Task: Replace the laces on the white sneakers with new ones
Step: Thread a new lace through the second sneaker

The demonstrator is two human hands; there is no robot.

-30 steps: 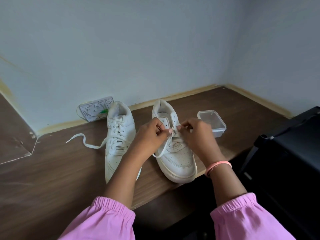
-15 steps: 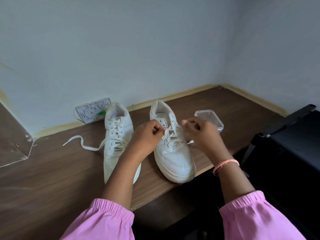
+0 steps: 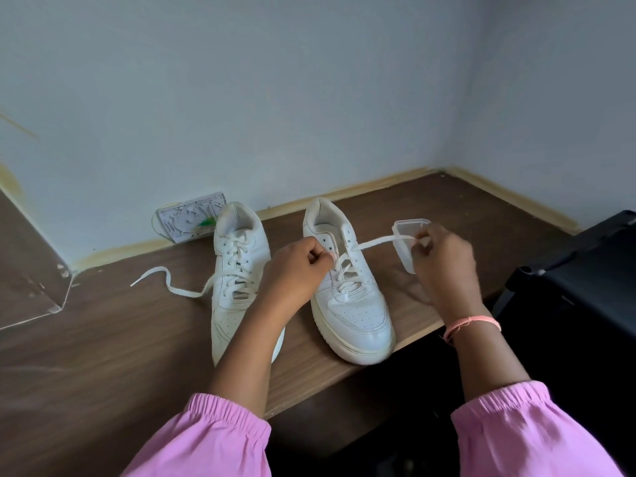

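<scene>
In the head view, your right hand (image 3: pixel 444 259) has drawn the lace (image 3: pixel 378 242) out taut, fingers pinching its end, while your left hand (image 3: pixel 296 266) pinches at the eyelets of the right sneaker (image 3: pixel 354 304) near the bench's (image 3: pixel 103 339) front edge; lacing appears unfinished.

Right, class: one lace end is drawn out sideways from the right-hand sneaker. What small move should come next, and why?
Probably keep drawing the lace rightward with the right hand: it runs taut from an upper eyelet of the sneaker, while the left hand steadies the lacing.
</scene>
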